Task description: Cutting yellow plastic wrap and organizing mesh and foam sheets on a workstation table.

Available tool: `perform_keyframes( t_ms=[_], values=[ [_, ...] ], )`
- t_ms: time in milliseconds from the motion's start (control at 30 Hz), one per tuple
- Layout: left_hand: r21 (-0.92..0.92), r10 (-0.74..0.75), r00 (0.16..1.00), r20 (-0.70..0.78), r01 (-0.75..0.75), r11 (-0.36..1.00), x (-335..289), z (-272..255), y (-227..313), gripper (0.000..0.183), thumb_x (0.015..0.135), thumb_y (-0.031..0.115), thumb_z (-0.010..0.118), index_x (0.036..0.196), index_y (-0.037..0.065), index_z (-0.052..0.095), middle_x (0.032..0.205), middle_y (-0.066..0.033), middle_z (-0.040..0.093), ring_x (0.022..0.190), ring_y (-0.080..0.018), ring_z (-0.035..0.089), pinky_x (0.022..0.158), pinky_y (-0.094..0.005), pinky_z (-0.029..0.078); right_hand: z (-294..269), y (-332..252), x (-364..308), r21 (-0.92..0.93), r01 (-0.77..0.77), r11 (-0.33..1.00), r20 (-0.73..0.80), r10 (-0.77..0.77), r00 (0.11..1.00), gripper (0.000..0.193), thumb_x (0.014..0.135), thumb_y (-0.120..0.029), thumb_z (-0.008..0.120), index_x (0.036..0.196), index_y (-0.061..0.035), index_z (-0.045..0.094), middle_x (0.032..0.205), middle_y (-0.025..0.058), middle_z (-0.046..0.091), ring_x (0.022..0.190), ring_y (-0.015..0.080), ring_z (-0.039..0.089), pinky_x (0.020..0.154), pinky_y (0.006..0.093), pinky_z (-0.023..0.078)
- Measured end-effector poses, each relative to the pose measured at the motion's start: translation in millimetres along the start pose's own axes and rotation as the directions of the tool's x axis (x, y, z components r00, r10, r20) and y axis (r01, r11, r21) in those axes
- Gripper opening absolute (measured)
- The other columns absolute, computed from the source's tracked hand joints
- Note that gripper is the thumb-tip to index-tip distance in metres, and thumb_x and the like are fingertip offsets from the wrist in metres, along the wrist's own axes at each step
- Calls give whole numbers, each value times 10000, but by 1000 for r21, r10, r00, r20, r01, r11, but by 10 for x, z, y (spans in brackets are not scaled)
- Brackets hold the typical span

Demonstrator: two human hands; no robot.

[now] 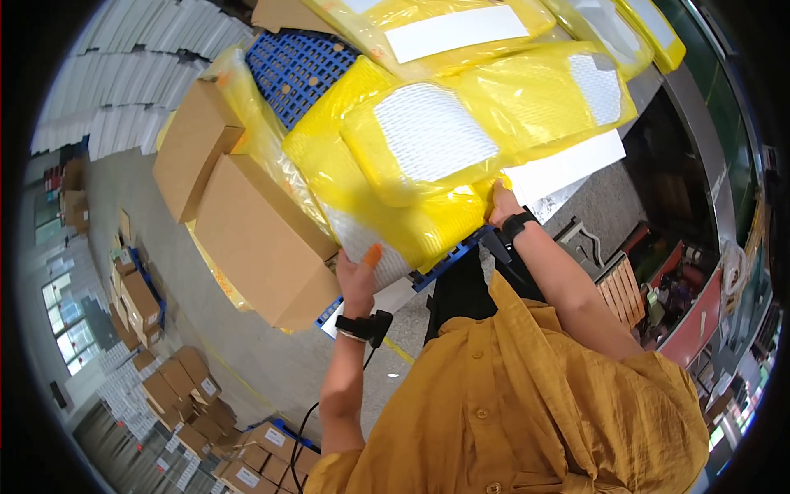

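Note:
A glossy yellow plastic-wrapped pack point(444, 218) with a ribbed surface lies right in front of me. My left hand point(357, 278) grips its near left corner, by a whitish ribbed patch; an orange cover shows on one digit. At the pack's right end, my right hand point(503, 204) has its fingers closed on the yellow plastic. Another yellow pack point(527, 99), with white ribbed patches, rests on top of it and beyond. White sheets point(576, 167) stick out from under the packs on the right. Both wrists wear black bands.
Open brown cardboard boxes point(255, 235) stand against the packs on the left. A blue perforated crate point(300, 70) shows behind them. More yellow packs point(469, 25) lie at the far side. Stacked cartons point(183, 380) stand on the floor at left; a wooden slatted stool point(619, 290) is at right.

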State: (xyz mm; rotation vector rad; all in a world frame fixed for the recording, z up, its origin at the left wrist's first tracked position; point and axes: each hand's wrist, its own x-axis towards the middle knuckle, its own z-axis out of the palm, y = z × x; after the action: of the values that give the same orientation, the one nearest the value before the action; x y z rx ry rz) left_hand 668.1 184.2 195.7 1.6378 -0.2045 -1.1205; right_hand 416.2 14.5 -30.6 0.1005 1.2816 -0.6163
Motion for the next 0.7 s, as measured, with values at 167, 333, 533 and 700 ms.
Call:
perform_keyframes(
  t_ms=[167, 333, 533, 700],
  values=[
    [117, -7, 994, 109, -6, 993, 45, 31, 213, 369, 886, 70, 691, 1227, -7, 574, 1151, -76, 654, 977, -166, 627, 874, -316, 490, -143, 79, 465, -24, 27, 999, -206, -31, 978, 571, 1035, -413, 469, 1388, 35, 468, 1365, 161, 550, 1155, 286, 572, 933, 364, 490],
    [186, -63, 981, 183, 29, 982, 241, 274, 403, 369, 887, 40, 688, 1238, -8, 581, 1153, -68, 663, 994, -160, 627, 892, -320, 483, -398, -138, 665, 30, 138, 990, -273, -124, 954, 587, 1017, -421, 509, 1385, 35, 477, 1394, 175, 537, 1173, 297, 572, 942, 371, 484],
    [164, -152, 983, 102, 135, 977, 114, 45, 504, 405, 890, 27, 696, 1269, -11, 560, 1197, -88, 663, 1049, -184, 631, 920, -329, 484, 263, -165, -153, -52, -14, 999, -409, -9, 913, 484, 1049, -357, 455, 1368, 8, 452, 1291, 137, 578, 1091, 296, 606, 873, 467, 532],
    [156, -163, 964, 212, 131, 979, 179, 203, 595, 433, 912, 67, 684, 1307, -25, 533, 1241, -100, 641, 1080, -195, 620, 934, -338, 483, 54, -173, 98, -101, 47, 994, -424, -86, 901, 533, 1042, -403, 468, 1348, 33, 461, 1276, 165, 582, 1068, 308, 621, 862, 465, 547]
  ],
)
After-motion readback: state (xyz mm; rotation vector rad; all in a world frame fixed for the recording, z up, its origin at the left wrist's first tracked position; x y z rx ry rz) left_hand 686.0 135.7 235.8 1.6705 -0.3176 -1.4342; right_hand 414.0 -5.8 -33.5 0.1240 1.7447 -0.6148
